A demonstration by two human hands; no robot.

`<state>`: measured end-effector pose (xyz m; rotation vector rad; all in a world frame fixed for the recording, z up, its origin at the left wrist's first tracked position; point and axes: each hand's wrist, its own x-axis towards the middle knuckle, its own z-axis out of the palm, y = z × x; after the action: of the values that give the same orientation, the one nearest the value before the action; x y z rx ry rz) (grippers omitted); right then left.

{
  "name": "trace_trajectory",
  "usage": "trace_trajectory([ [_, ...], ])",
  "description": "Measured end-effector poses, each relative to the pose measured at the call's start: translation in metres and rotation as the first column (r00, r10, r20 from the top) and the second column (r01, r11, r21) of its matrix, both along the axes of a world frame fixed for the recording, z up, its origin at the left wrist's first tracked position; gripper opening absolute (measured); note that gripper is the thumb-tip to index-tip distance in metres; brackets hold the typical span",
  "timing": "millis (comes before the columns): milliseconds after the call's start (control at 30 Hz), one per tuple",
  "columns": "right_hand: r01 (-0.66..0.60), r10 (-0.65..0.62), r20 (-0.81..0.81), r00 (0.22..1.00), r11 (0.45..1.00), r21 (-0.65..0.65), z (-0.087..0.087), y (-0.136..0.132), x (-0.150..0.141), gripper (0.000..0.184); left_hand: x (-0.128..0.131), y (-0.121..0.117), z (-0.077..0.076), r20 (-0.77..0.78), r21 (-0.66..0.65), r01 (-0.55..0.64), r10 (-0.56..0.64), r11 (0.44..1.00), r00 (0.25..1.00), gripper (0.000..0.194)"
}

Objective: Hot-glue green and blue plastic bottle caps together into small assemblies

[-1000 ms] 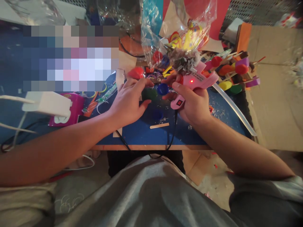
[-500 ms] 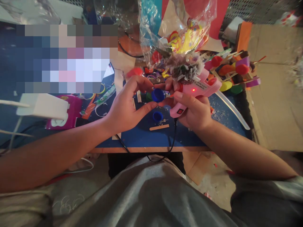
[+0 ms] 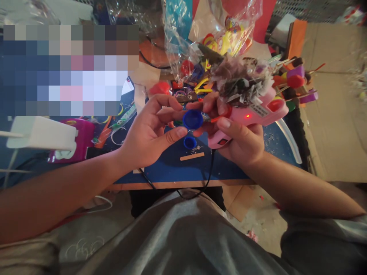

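Note:
My left hand (image 3: pixel 153 130) has thumb and fingers curved round the left side of a blue bottle cap (image 3: pixel 193 120), its hollow side facing me. Fingertips of my right hand (image 3: pixel 243 139) also reach the cap's right side. That same hand grips a pink hot glue gun (image 3: pixel 259 114) with a glowing red light and an orange-red nozzle pointing left at the cap. A ragged clump of grey and brownish shreds (image 3: pixel 243 78) covers the gun's upper side. Below the held cap, a second blue bottle cap (image 3: pixel 189 143) lies on the table, near a wooden craft stick (image 3: pixel 192 156).
A white power adapter (image 3: pixel 43 133) and a magenta box (image 3: pixel 86 133) stand at left. Several coloured craft pieces on sticks (image 3: pixel 295 80) pile at right beside cardboard (image 3: pixel 335 107). The gun's black cord (image 3: pixel 211 168) hangs over the table's front edge (image 3: pixel 183 184). Clear plastic bags (image 3: pixel 180 49) lie behind.
The glue gun and the clump have shifted right and a little toward me. My left thumb has drawn slightly left along the cap, which now shows more of its hollow side.

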<state>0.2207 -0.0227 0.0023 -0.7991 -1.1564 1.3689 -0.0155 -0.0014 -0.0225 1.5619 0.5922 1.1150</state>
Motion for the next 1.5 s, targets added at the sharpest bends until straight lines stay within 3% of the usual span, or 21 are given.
trace_trajectory([
  [200, -0.017, 0.017, 0.027, 0.999, 1.0, -0.004, 0.002, -0.003, 0.001, 0.052, -0.001, -0.004, 0.01, -0.103, -0.081, 0.052, -0.06, 0.995, 0.993, 0.047],
  [433, -0.069, 0.073, 0.059, 0.996, 0.995, -0.068, 0.011, -0.006, 0.002, 0.056, -0.004, -0.007, 0.021, -0.054, -0.064, 0.162, -0.166, 0.985, 0.985, 0.047],
  [567, 0.009, -0.01, -0.011, 1.0, 0.999, -0.053, 0.007, -0.001, 0.003, 0.046, -0.007, -0.011, 0.025, -0.056, 0.027, 0.195, -0.193, 0.98, 0.98, 0.034],
  [833, 0.119, -0.12, -0.047, 0.992, 0.992, -0.03, 0.003, 0.002, -0.001, 0.05, -0.005, -0.01, 0.028, -0.071, 0.025, 0.191, -0.189, 0.981, 0.979, 0.036],
  [967, 0.09, -0.095, 0.078, 0.992, 0.994, 0.056, 0.0, -0.004, 0.001, 0.046, -0.004, -0.008, 0.023, -0.061, 0.028, 0.125, -0.123, 0.992, 0.991, 0.033],
  [1100, 0.063, -0.08, 0.158, 0.984, 0.992, 0.109, -0.005, -0.006, 0.009, 0.033, -0.002, -0.005, 0.016, -0.143, -0.001, -0.008, 0.007, 1.0, 0.99, 0.049],
  [1267, -0.004, -0.035, 0.344, 0.938, 0.994, 0.113, 0.001, -0.005, 0.011, 0.023, 0.0, -0.005, 0.009, -0.162, 0.009, -0.048, 0.049, 0.999, 0.986, 0.049],
  [1500, 0.001, -0.037, 0.311, 0.95, 0.993, 0.115, 0.0, -0.004, 0.005, 0.03, -0.002, -0.007, 0.006, -0.136, 0.122, -0.167, 0.183, 0.978, 0.974, 0.046],
])
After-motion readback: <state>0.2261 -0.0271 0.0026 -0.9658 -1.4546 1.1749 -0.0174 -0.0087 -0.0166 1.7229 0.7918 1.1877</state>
